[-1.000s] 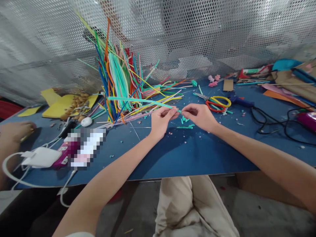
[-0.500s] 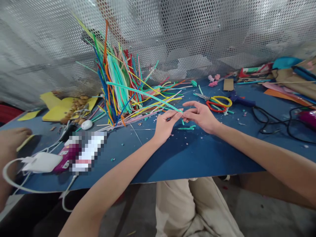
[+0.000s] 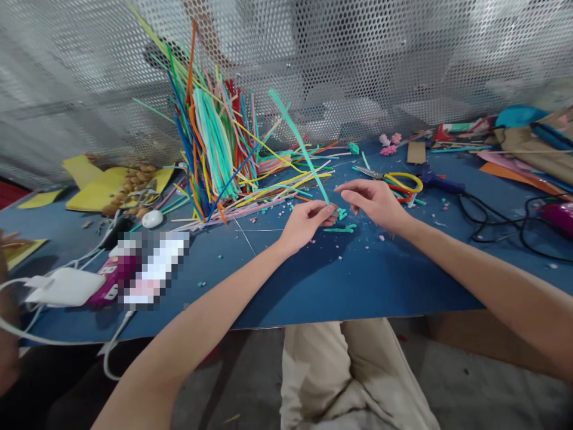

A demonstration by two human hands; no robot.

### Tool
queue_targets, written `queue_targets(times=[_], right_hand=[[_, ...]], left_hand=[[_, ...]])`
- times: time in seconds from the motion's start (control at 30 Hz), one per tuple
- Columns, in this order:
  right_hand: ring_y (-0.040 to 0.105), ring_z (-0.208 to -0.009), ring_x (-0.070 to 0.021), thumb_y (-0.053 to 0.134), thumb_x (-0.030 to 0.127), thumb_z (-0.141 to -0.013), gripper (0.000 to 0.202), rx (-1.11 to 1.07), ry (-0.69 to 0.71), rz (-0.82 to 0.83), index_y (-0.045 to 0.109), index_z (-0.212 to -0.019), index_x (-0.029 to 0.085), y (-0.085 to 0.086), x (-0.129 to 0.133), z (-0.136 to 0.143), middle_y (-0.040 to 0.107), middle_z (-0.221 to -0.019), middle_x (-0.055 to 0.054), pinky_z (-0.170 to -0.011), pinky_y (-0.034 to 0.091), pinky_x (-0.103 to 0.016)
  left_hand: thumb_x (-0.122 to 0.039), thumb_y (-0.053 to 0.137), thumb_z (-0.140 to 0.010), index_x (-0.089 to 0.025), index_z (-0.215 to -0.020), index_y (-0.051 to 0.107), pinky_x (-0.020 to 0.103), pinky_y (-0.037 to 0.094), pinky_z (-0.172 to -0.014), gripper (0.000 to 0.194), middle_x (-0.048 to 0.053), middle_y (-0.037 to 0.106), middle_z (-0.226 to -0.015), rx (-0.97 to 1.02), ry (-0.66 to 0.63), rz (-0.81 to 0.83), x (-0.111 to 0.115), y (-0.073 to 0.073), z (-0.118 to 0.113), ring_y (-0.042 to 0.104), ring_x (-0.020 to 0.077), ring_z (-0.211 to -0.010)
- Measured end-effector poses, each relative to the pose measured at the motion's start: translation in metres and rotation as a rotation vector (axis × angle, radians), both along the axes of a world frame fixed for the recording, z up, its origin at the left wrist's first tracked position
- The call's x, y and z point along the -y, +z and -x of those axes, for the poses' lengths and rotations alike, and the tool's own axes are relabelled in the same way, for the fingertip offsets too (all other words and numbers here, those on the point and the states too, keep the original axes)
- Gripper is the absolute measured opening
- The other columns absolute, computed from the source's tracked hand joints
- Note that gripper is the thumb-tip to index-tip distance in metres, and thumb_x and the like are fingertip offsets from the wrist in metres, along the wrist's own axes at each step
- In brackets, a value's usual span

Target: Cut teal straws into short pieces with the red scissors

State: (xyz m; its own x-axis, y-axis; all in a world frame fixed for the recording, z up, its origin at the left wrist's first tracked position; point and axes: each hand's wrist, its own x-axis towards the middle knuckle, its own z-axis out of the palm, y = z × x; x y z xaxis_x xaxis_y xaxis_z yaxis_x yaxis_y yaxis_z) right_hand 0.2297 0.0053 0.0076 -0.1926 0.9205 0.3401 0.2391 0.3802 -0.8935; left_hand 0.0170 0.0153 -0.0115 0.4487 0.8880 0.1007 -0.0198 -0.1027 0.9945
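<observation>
A long turquoise pipe cleaner (image 3: 301, 143) rises up and to the left from my left hand (image 3: 308, 224), which pinches its lower end between thumb and fingers. A small bent turquoise tip (image 3: 342, 213) pokes out to the right of those fingers. My right hand (image 3: 376, 202) hovers just beside it with thumb and fingers apart, holding nothing that I can see. Beneath my left fingertips, a short twisted turquoise piece (image 3: 341, 229) lies on the blue table (image 3: 295, 292).
A bundle of coloured pipe cleaners (image 3: 215, 143) stands at the back left. Scissors (image 3: 400, 179) and a blue glue gun (image 3: 441, 181) with a black cable (image 3: 478, 221) lie right. At left are a phone (image 3: 156, 269), a white charger (image 3: 67, 286) and another person's arm (image 3: 6, 334).
My right hand has let go of the pipe cleaner and drawn off to the right. The pipe cleaner has swung from a low slant to a steeper one in my left hand.
</observation>
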Motion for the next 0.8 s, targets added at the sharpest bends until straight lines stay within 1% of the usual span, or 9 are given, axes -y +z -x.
queue_targets(times=[0.1, 0.17, 0.27, 0.4, 0.5, 0.6, 0.67, 0.73, 0.8], right_hand=[[0.061, -0.064, -0.0157, 0.070, 0.051, -0.089, 0.037, 0.043, 0.046, 0.051, 0.078, -0.110, 0.021, -0.006, -0.003, 0.002, 0.075, -0.085, -0.004, -0.061, 0.053, -0.032], [0.064, -0.069, -0.0172, 0.072, 0.050, -0.087, 0.034, 0.059, 0.067, 0.043, 0.079, -0.103, 0.020, -0.009, -0.003, 0.004, 0.077, -0.090, -0.005, -0.063, 0.054, -0.033], [0.065, -0.072, -0.0182, 0.075, 0.048, -0.085, 0.029, 0.059, 0.069, -0.013, 0.078, -0.091, 0.020, -0.012, -0.003, 0.006, 0.076, -0.088, -0.005, -0.070, 0.055, -0.035], [0.065, -0.075, -0.0185, 0.075, 0.049, -0.085, 0.028, 0.003, 0.054, -0.018, 0.075, -0.087, 0.021, -0.013, -0.002, 0.008, 0.074, -0.084, -0.004, -0.077, 0.055, -0.036], [0.064, -0.076, -0.0180, 0.075, 0.051, -0.084, 0.031, -0.035, 0.045, -0.009, 0.073, -0.083, 0.020, -0.013, -0.002, 0.010, 0.072, -0.083, -0.003, -0.078, 0.054, -0.035], [0.062, -0.073, -0.0173, 0.072, 0.052, -0.087, 0.032, -0.101, -0.030, -0.038, 0.070, -0.084, 0.021, -0.011, -0.002, 0.010, 0.068, -0.075, -0.002, -0.077, 0.054, -0.035], [0.062, -0.072, -0.0171, 0.071, 0.053, -0.088, 0.031, -0.139, -0.069, -0.063, 0.070, -0.085, 0.022, -0.008, -0.002, 0.007, 0.066, -0.073, -0.001, -0.077, 0.054, -0.035], [0.062, -0.071, -0.0168, 0.073, 0.053, -0.087, 0.031, -0.130, -0.041, -0.051, 0.071, -0.085, 0.022, -0.007, -0.004, 0.004, 0.067, -0.074, -0.001, -0.076, 0.053, -0.035], [0.061, -0.069, -0.0164, 0.076, 0.052, -0.085, 0.030, -0.099, 0.013, -0.002, 0.074, -0.086, 0.022, -0.008, -0.006, 0.001, 0.068, -0.074, -0.001, -0.074, 0.053, -0.034]], left_hand=[[-0.059, 0.078, -0.082, -0.014, -0.091, 0.075, 0.035, 0.061, -0.083, 0.046, 0.008, 0.076, -0.087, -0.048, -0.075, -0.012, 0.000, -0.002, -0.001, 0.073, 0.0187, -0.080], [-0.061, 0.078, -0.081, -0.014, -0.092, 0.075, 0.035, 0.062, -0.082, 0.048, 0.010, 0.076, -0.087, -0.067, -0.124, -0.026, 0.000, -0.001, -0.001, 0.074, 0.0194, -0.080], [-0.062, 0.078, -0.080, -0.013, -0.093, 0.075, 0.035, 0.062, -0.081, 0.050, 0.011, 0.077, -0.087, -0.088, -0.155, -0.042, 0.000, 0.002, 0.001, 0.075, 0.0201, -0.080], [-0.060, 0.077, -0.083, -0.014, -0.096, 0.076, 0.034, 0.062, -0.081, 0.048, 0.010, 0.077, -0.086, -0.103, -0.136, -0.057, -0.001, 0.007, 0.004, 0.075, 0.0199, -0.081], [-0.060, 0.076, -0.084, -0.014, -0.096, 0.076, 0.032, 0.062, -0.080, 0.048, 0.010, 0.077, -0.088, -0.129, -0.145, -0.069, -0.003, 0.006, 0.005, 0.075, 0.0184, -0.080], [-0.060, 0.076, -0.083, -0.013, -0.092, 0.076, 0.030, 0.062, -0.077, 0.047, 0.009, 0.077, -0.083, -0.157, -0.143, -0.078, -0.006, 0.003, 0.005, 0.074, 0.0169, -0.076], [-0.059, 0.079, -0.081, -0.013, -0.091, 0.076, 0.030, 0.062, -0.077, 0.047, 0.009, 0.077, -0.082, -0.133, -0.100, -0.048, -0.007, 0.001, 0.006, 0.073, 0.0165, -0.074], [-0.056, 0.081, -0.080, -0.013, -0.094, 0.077, 0.030, 0.062, -0.078, 0.045, 0.009, 0.077, -0.086, -0.067, -0.050, 0.007, -0.007, 0.000, 0.006, 0.073, 0.0161, -0.076], [-0.053, 0.083, -0.079, -0.014, -0.096, 0.077, 0.031, 0.062, -0.081, 0.044, 0.010, 0.078, -0.090, -0.006, -0.037, 0.066, -0.007, 0.002, 0.007, 0.073, 0.0155, -0.077]])
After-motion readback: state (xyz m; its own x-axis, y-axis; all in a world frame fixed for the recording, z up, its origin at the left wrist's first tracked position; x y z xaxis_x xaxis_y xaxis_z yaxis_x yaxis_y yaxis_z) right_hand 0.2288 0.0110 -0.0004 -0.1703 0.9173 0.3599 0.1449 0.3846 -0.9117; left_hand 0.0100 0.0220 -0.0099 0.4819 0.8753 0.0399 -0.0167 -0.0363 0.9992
